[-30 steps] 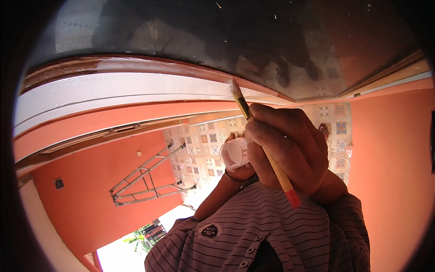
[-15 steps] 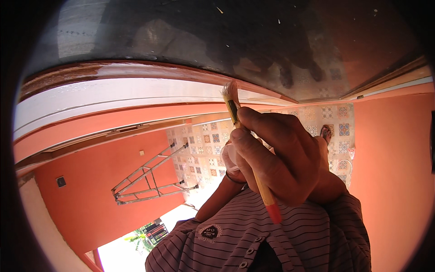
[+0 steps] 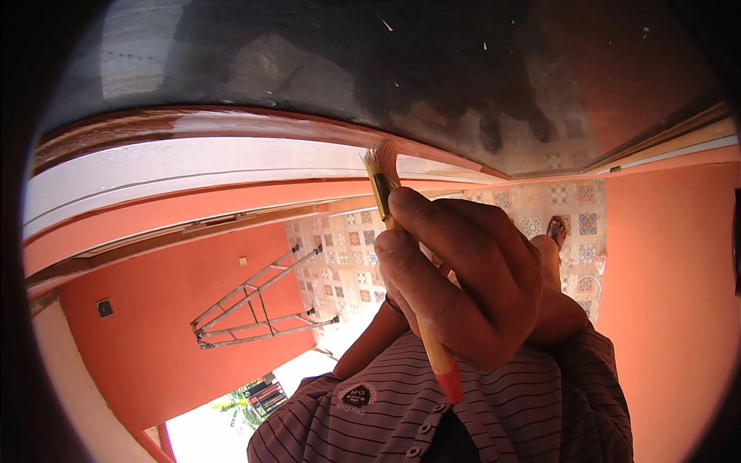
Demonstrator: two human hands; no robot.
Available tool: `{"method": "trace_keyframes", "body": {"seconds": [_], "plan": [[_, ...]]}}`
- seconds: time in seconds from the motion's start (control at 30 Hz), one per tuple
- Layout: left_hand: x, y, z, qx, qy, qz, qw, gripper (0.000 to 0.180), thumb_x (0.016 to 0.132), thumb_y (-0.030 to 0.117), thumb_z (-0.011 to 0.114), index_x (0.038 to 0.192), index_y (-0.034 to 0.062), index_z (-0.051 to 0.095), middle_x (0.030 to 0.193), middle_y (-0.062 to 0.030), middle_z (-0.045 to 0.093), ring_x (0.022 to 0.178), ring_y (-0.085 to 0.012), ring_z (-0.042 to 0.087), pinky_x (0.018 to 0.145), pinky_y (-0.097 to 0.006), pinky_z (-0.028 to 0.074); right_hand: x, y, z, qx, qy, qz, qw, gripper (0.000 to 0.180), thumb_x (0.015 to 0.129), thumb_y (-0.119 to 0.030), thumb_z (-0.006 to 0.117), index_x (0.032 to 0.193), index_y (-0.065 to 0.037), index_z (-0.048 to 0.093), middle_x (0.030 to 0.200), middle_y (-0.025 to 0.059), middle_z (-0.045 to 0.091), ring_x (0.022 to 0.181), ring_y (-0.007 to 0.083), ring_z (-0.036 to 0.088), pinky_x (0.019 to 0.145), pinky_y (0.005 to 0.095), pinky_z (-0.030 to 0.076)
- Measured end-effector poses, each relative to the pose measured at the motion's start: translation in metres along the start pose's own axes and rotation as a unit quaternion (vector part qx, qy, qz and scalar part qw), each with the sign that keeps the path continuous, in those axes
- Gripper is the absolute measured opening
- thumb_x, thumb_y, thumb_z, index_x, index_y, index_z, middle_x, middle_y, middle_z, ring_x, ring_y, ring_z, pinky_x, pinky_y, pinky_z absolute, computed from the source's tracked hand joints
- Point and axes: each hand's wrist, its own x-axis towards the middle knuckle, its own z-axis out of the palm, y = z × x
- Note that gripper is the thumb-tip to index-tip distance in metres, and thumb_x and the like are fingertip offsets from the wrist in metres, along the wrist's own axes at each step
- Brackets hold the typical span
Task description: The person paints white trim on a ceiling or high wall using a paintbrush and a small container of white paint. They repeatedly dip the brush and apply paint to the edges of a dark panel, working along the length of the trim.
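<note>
My right hand (image 3: 471, 270) is closed around a paintbrush (image 3: 438, 355) with a pale wooden handle, a red end and a metal band. Its worn bristles (image 3: 372, 160) are at the lower edge of a brown wooden trim (image 3: 309, 127); whether they touch it I cannot tell. Beneath that trim runs a white band (image 3: 154, 160), and above it spreads a dark glossy panel (image 3: 309, 69). My left forearm (image 3: 372, 339) reaches up behind the right hand, which hides the left hand and anything in it.
A stepladder (image 3: 251, 309) stands on the patterned tile floor (image 3: 351, 255) by an orange wall (image 3: 154, 332). Another orange wall (image 3: 671, 293) rises on the right. A bright opening (image 3: 208, 432) shows at lower left. My foot (image 3: 556, 230) is on the tiles.
My right hand and the paintbrush have shifted left and slightly down along the trim. A whitish translucent object beside the left wrist, partly seen before, is now hidden behind the right hand.
</note>
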Motion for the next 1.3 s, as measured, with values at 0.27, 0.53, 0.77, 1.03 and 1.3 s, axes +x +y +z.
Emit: {"method": "trace_keyframes", "body": {"seconds": [0.27,0.53,0.77,1.03,1.3], "plan": [[-0.002,0.004,-0.001,0.023,0.007,0.006,1.0,0.047,0.112,0.044,0.048,0.14,0.0079,0.057,0.134,-0.0136,0.062,0.111,-0.027,0.064,0.092,-0.04,0.056,0.007,0.001,0.005,-0.022,0.011,-0.026,0.999,0.043,0.086,-0.028,0.09,0.102,0.007,0.07,0.097,0.026,0.073,0.076,0.0268,0.074,0.061,0.0321,0.065],[-0.004,0.007,-0.001,0.033,0.008,0.011,0.999,0.047,0.112,0.045,0.048,0.137,0.007,0.058,0.131,-0.0149,0.063,0.106,-0.0273,0.065,0.088,-0.04,0.056,0.014,-0.002,0.009,-0.001,0.012,-0.033,0.999,0.067,0.086,-0.056,0.082,0.101,0.008,0.069,0.097,0.0272,0.073,0.074,0.0272,0.073,0.058,0.0323,0.064],[-0.006,0.008,-0.002,0.04,0.008,0.014,0.999,0.048,0.111,0.046,0.049,0.135,0.0062,0.06,0.128,-0.016,0.064,0.102,-0.0276,0.065,0.084,-0.039,0.057,0.019,-0.004,0.01,0.004,0.02,-0.033,0.999,0.06,0.089,-0.05,0.083,0.101,0.007,0.069,0.097,0.0275,0.073,0.073,0.0275,0.073,0.058,0.0324,0.064],[-0.008,0.011,-0.002,0.047,0.005,0.019,0.999,0.049,0.111,0.047,0.049,0.132,0.0052,0.061,0.124,-0.0172,0.065,0.097,-0.0279,0.066,0.079,-0.039,0.058,0.025,-0.01,0.019,-0.001,0.059,-0.011,0.998,0.04,0.081,-0.024,0.09,0.103,0.004,0.07,0.097,0.0258,0.074,0.073,0.0266,0.074,0.057,0.0324,0.064],[-0.01,0.013,-0.006,0.052,0.001,0.022,0.998,0.05,0.111,0.048,0.049,0.129,0.0043,0.062,0.12,-0.0185,0.065,0.092,-0.0282,0.066,0.075,-0.038,0.058,0.029,-0.023,0.019,0.008,0.08,0.042,0.996,0.035,0.08,-0.013,0.09,0.105,0.001,0.071,0.095,0.024,0.075,0.072,0.0255,0.073,0.055,0.0307,0.063]]}}
